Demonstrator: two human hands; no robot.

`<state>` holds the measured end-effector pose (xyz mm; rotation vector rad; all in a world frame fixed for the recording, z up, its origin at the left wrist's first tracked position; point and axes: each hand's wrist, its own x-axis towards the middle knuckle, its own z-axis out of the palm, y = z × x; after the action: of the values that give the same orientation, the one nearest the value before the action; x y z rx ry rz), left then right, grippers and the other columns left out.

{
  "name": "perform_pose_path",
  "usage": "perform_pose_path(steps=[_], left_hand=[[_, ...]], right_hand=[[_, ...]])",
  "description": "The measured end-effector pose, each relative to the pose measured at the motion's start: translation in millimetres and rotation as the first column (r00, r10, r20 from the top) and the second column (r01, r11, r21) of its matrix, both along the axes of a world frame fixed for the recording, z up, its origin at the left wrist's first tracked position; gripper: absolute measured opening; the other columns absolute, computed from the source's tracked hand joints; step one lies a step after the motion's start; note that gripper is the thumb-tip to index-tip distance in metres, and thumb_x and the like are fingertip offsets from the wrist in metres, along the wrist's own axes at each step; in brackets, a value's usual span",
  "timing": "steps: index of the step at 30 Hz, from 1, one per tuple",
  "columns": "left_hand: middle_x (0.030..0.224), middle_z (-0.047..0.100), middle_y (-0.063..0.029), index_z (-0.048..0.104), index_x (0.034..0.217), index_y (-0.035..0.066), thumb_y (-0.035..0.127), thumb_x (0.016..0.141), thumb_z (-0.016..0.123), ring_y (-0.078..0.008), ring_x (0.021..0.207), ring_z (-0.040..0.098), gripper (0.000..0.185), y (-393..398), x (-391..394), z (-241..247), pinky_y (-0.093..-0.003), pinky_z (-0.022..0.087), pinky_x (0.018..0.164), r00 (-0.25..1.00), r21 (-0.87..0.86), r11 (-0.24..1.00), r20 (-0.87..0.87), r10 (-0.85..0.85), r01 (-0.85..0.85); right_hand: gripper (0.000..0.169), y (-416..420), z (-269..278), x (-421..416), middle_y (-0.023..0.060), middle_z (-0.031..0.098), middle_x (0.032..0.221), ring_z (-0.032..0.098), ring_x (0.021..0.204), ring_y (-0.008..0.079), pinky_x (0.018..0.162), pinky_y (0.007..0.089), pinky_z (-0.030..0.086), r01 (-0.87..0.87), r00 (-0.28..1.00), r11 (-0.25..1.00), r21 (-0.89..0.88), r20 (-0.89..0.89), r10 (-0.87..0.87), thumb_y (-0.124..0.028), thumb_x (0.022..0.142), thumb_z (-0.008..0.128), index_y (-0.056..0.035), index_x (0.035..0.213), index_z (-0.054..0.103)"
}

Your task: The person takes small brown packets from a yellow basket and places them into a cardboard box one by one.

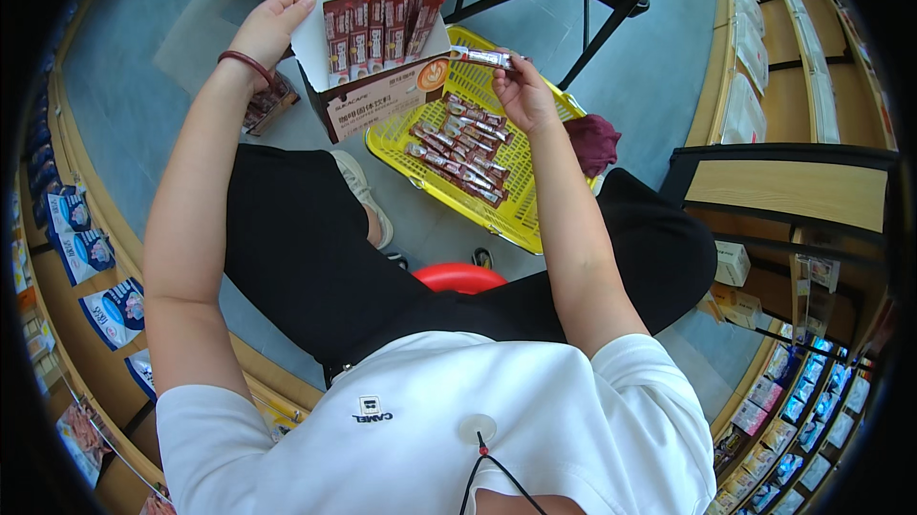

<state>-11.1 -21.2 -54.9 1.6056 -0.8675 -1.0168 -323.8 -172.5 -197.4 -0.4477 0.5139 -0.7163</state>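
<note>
My left hand [269, 24] pinches the upper left edge of an open carton of coffee sticks [383, 110], which is tilted so its inside faces me. Several brown stick sachets [376, 31] stand in a row in the carton. Between the fingers of my right hand [526, 88] is a single coffee stick [480, 56], held roughly level just right of the carton. Below that hand, a yellow plastic basket [529, 217] rests on the floor, with many loose coffee sticks [462, 149] scattered in it. The carton covers the basket's far left corner.
A brown package [272, 105] lies on the floor beneath my left wrist. A maroon cloth [593, 144] hangs at the basket's right side. A red round stool seat [458, 277] shows between my legs. Black chair legs [584, 49] stand beyond the basket. Stocked shelves [61, 257] flank both sides.
</note>
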Motion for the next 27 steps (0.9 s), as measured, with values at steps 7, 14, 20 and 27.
perform_pose_path(steps=[7,14,20,27], left_hand=[[0.084,0.058,0.0005,0.054,0.095,0.007,0.022,0.091,0.049,-0.0072,0.076,0.053,0.017,-1,-2,3,-0.023,0.045,0.07,0.999,0.024,1.0,-0.035,-0.013,0.014],[0.085,0.058,0.0007,0.055,0.097,0.008,0.023,0.092,0.047,-0.0071,0.077,0.052,0.018,-2,-11,4,-0.0228,0.043,0.071,0.999,0.018,1.0,0.028,-0.016,0.015],[0.087,0.058,0.0007,0.055,0.098,0.009,0.023,0.091,0.048,-0.0065,0.077,0.053,0.017,-2,-10,1,-0.0226,0.044,0.071,0.993,0.056,0.997,0.093,-0.066,0.06],[0.085,0.058,0.0014,0.055,0.095,0.01,0.024,0.091,0.049,-0.0068,0.076,0.052,0.016,-9,-33,2,-0.0238,0.044,0.071,0.984,0.088,0.984,0.072,-0.162,0.155]], right_hand=[[0.016,-2,41,8,0.0004,0.058,0.077,0.055,0.064,0.0087,0.06,0.0207,0.048,0.331,0.933,0.917,-0.223,-0.067,-0.354,-0.021,0.088,0.057,-0.0061,0.094,0.056],[0.018,-8,75,11,0.0018,0.059,0.08,0.055,0.066,0.0078,0.062,0.0216,0.048,0.513,0.769,0.669,-0.538,-0.058,-0.637,-0.024,0.089,0.055,-0.0061,0.09,0.053],[0.017,13,149,15,0.0031,0.06,0.084,0.056,0.068,0.0086,0.065,0.0234,0.047,0.499,0.826,0.591,-0.634,0.142,-0.546,-0.02,0.091,0.052,-0.0037,0.097,0.054],[0.015,67,180,40,0.0045,0.061,0.084,0.057,0.071,0.009,0.066,0.0213,0.047,-0.007,0.967,0.456,-0.89,-0.121,-0.222,-0.005,0.084,0.058,-0.0005,0.098,0.056]])
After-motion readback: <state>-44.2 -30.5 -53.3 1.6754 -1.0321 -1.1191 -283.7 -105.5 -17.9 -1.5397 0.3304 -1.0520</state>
